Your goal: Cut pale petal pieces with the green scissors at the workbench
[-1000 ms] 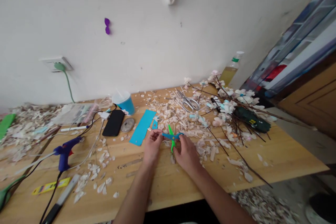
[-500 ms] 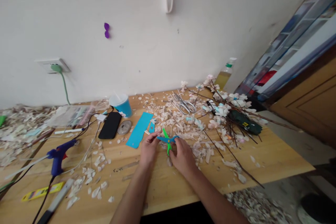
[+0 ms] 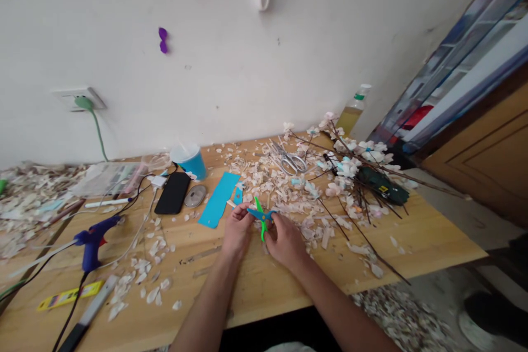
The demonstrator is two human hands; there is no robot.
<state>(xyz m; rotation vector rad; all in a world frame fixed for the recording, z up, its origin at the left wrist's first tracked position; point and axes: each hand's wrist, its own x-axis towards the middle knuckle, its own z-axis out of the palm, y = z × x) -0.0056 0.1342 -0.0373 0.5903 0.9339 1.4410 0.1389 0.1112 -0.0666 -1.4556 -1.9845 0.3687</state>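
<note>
Small green and blue scissors (image 3: 262, 216) stand with their blades apart between my hands, over the wooden table. My right hand (image 3: 287, 241) is closed on their handles. My left hand (image 3: 239, 231) is closed at the left of the blades, its thumb and fingers pinched together; what it holds is too small to make out. A blue sheet (image 3: 219, 199) lies on the table just left of my left hand, with a smaller blue piece (image 3: 238, 196) beside it. Pale petal-like scraps (image 3: 270, 184) are spread behind both hands.
Metal scissors (image 3: 291, 160) and flowered branches (image 3: 348, 168) lie behind and to the right. On the left are a phone (image 3: 173, 193), a round tin (image 3: 195, 196), a blue cup (image 3: 192, 161), a glue gun (image 3: 94, 241) with cords and a yellow box cutter (image 3: 70, 295).
The camera view has shifted slightly. My hands have come a little closer together, and the scissors sit nearer my left fingers.
</note>
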